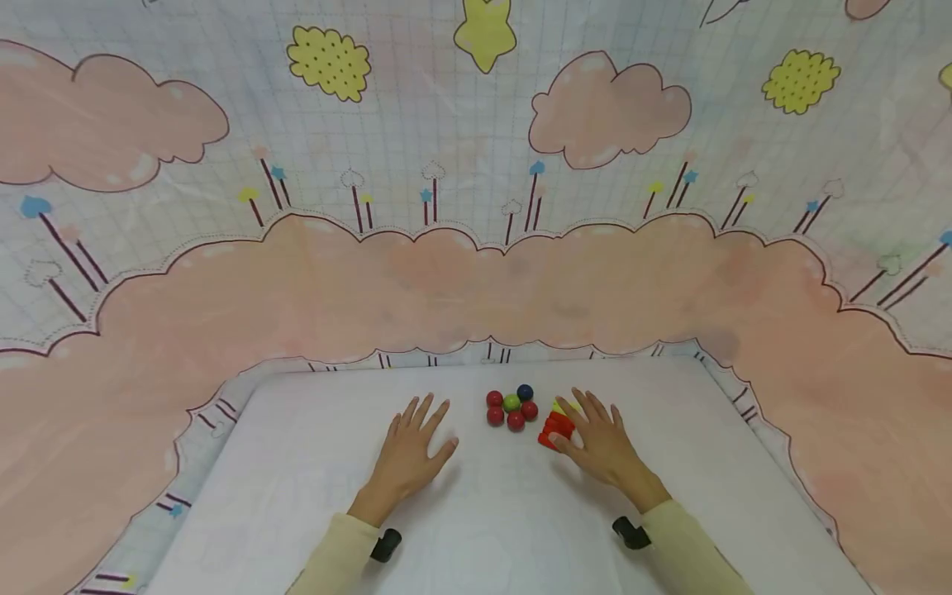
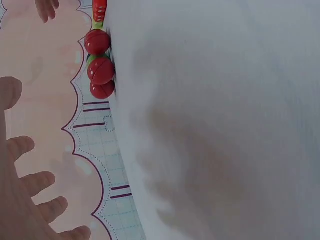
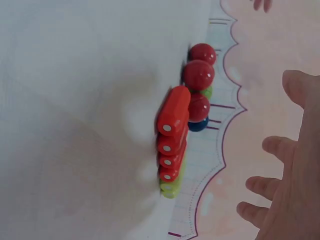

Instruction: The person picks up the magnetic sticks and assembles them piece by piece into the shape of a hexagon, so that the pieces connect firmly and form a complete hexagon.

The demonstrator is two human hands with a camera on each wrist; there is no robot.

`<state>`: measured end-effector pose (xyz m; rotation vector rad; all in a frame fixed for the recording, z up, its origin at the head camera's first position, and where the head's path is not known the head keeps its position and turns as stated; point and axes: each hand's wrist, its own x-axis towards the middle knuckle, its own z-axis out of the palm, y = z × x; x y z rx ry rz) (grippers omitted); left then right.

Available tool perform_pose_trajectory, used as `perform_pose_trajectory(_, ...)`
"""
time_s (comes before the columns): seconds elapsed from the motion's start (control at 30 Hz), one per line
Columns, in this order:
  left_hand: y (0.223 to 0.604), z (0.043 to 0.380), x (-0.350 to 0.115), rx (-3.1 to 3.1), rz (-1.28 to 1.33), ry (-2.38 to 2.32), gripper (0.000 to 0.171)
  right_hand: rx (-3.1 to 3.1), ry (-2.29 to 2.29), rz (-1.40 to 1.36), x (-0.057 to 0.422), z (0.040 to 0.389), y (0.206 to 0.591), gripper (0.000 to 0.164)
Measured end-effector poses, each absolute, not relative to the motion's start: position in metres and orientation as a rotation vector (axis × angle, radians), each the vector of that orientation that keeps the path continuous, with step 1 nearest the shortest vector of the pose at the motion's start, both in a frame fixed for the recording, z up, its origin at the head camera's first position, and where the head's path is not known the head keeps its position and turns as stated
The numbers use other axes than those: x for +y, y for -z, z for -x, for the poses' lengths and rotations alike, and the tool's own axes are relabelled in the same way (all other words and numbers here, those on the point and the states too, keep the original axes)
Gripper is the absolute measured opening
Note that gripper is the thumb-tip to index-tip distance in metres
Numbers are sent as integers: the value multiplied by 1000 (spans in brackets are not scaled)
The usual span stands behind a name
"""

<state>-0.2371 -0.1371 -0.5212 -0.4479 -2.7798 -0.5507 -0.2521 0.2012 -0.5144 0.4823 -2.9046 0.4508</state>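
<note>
The fingers of the right hand (image 1: 601, 446) are spread apart, thumb held out to the side, and hold nothing. Seen from the head, they hang over the right edge of a row of red bars (image 3: 176, 142), the thumb tip covering part of its near end and the index finger reaching across the far end, where a yellow-green bar (image 3: 172, 189) lies against the row. In the right wrist view a gap shows between these fingers and the bars, so nothing is touched. Four red bars lie side by side, each with a pale dot on its end.

The left hand (image 1: 405, 454) likewise has its fingers fanned out, thumb apart, above the table, with nothing in its grasp. The nearest things to it are the balls, off to the right beyond its thumb and well short of contact.

That cluster sits between the hands, just left of the bars: four red balls (image 1: 516, 421) around a green ball (image 1: 511, 403), with a dark blue ball (image 1: 525, 392) at the far side.

Farther out come pale yellow sleeves (image 1: 692, 549), black wrist devices (image 1: 631, 533), the white table (image 1: 483, 521) and a cloud-patterned cloth (image 1: 416, 289) around it.
</note>
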Motion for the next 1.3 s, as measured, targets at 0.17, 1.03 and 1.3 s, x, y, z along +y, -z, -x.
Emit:
perform_pose_trajectory(0.17,522,238,-129,-2757,448,624,62,-2931,-488,-471,197,252,517,68)
perform_pose_trajectory(1.03,541,272,-73,-2638,247,1394,44,-2853,-886,-175,182,246,531,39)
perform_pose_trajectory(1.3,545,278,-64,-2630,150,1527,44,-2834,-953,-133,181,246,537,30)
